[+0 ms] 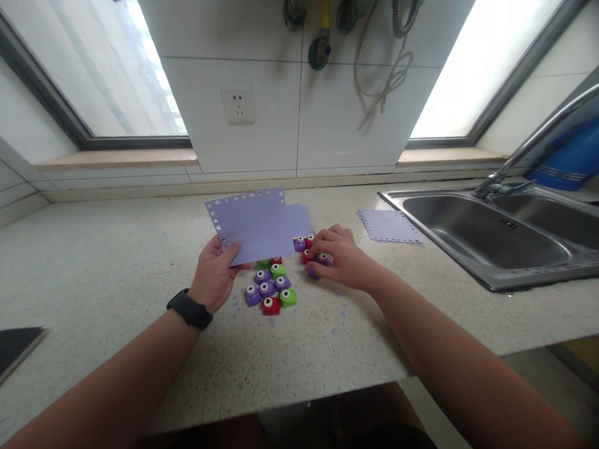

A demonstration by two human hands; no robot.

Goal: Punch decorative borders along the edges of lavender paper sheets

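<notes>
My left hand (216, 274) pinches a sheet of purple paper (255, 227) by its lower left corner, thumb in front. Small punched shapes line the sheet's left and top edges. On the counter below it lies a group of craft punches (267, 289) in purple, green and red, each with a star on its white button. To the right, my right hand (339, 255) reaches down with curled fingers around a purple craft punch (322, 259). More punches (300, 244) sit beside those fingers, partly covered by them. Another purple sheet (299, 218) shows behind the held one.
Purple sheets with punched edges (390, 226) lie stacked near the sink (486, 231). Bits of cut paper (343, 305) are scattered on the speckled counter (219, 368). A dark flat object (19, 349) lies at the far left. The tiled wall (253, 149) closes off the back.
</notes>
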